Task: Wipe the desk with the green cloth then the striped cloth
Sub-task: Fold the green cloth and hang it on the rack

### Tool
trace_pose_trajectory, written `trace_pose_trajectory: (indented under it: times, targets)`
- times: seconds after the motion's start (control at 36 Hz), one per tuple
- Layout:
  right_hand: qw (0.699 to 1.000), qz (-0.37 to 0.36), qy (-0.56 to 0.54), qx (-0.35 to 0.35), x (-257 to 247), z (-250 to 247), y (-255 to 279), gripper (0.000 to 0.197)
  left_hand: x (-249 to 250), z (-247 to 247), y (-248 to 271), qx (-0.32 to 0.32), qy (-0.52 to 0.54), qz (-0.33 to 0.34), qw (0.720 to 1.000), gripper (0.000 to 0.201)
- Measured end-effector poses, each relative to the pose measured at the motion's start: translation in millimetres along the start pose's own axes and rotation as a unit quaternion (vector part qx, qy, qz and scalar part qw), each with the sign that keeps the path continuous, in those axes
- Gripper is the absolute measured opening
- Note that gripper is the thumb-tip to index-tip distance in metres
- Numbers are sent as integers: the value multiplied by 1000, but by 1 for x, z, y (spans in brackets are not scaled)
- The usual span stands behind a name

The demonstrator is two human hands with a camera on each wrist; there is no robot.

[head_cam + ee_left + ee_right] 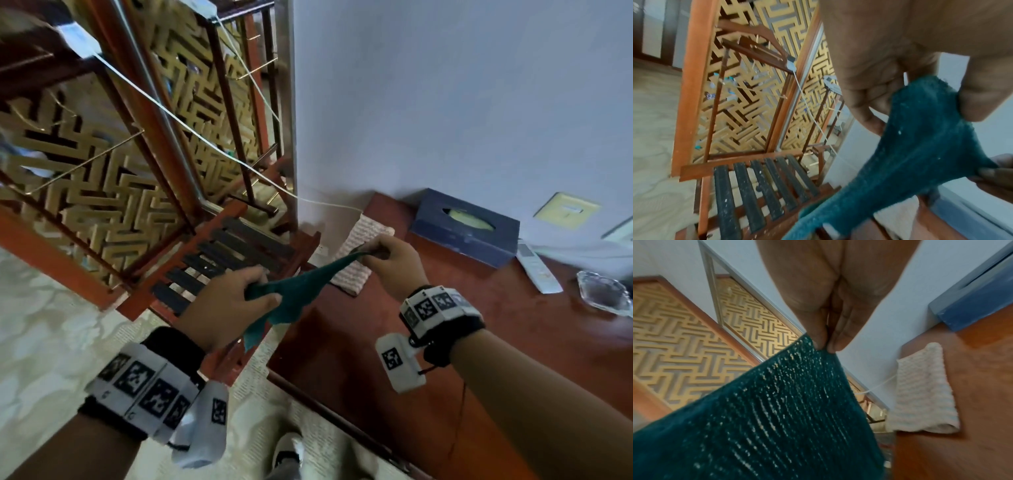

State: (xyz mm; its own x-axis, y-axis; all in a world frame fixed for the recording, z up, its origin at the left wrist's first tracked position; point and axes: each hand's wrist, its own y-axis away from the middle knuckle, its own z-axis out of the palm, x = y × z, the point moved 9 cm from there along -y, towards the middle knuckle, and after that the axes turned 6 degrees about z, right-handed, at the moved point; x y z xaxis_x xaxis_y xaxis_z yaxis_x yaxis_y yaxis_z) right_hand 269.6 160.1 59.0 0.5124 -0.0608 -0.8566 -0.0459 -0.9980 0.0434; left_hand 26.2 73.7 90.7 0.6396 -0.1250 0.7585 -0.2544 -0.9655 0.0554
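Observation:
Both hands hold the dark green cloth [294, 294] stretched in the air over the desk's left edge. My left hand [255, 291] grips one end between thumb and curled fingers, seen close in the left wrist view [920, 129]. My right hand [368, 255] pinches the other corner [807, 344] between thumb and fingertips. A loose tail of the cloth hangs below the left hand. The pale striped cloth [356, 253] lies folded on the red-brown desk [376, 342] near its far left corner, partly behind the right hand; it also shows in the right wrist view [920, 392].
A blue tissue box [466, 228] stands at the wall, with a white remote [537, 270] and a glass ashtray [603, 291] to its right. A wooden slatted rack [219, 263] and a lattice screen [113, 178] stand left of the desk. A white cable [239, 164] runs down to it.

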Motion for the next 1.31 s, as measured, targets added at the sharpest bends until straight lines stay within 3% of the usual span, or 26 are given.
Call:
trace_pose_trajectory:
  times: [0.22,0.39,0.53,0.67,0.75,0.89,1.06,1.31]
  targets:
    - [988,112,102,3,82,8,10,6,-56,128,-3,-218,28,-61,974,18]
    - [971,171,165,15,126,-1,18,2,-72,196,6,-286,73,-91,951,22]
    - [968,180,171,35,132,14,10,4,-80,196,2,-278,84,-88,953,24]
    - [972,160,174,10,117,57,-5,22,-110,160,-10,-179,50,-112,976,9]
    - [973,174,147,-36,115,80,-9,33,-133,146,-12,-149,18,-147,978,19]
    - [965,184,157,-102,117,96,-12,43,-154,147,-8,-170,-27,-180,969,28]
    - [945,153,278,-75,124,81,-38,34,-163,143,-7,-183,-43,-205,961,30]
    - [920,167,343,-89,153,102,-56,35,-149,130,-21,-192,-33,-179,964,38]
